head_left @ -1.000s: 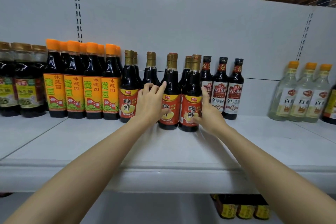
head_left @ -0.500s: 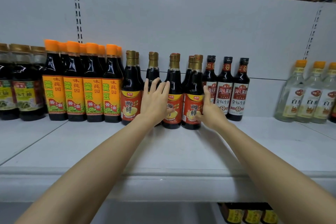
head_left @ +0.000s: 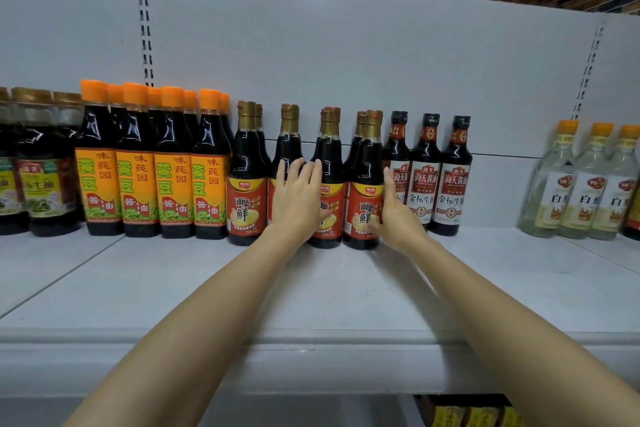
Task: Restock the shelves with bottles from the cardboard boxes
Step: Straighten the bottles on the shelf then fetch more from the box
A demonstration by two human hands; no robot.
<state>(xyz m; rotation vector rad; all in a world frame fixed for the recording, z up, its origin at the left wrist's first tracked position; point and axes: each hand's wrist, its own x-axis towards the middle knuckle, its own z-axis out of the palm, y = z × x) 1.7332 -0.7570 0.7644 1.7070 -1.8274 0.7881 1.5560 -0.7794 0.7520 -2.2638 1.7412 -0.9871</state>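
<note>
- The white shelf (head_left: 173, 288) carries upright bottles in a row at the back; all hold dark sauce, but the ones at the far right (head_left: 585, 184) look clear.
- The left hand (head_left: 298, 198) lies flat on a red-label bottle (head_left: 289, 135); its fingers (head_left: 313, 172) are straight, grasping nothing.
- The right hand (head_left: 394, 215) touches the side of the end red-label bottle (head_left: 363, 184); fingers straight, thumb on the front, not wrapped round.
- Orange-cap bottles (head_left: 138, 166) stand just to the left; black-cap bottles (head_left: 440, 177) to the right.
</note>
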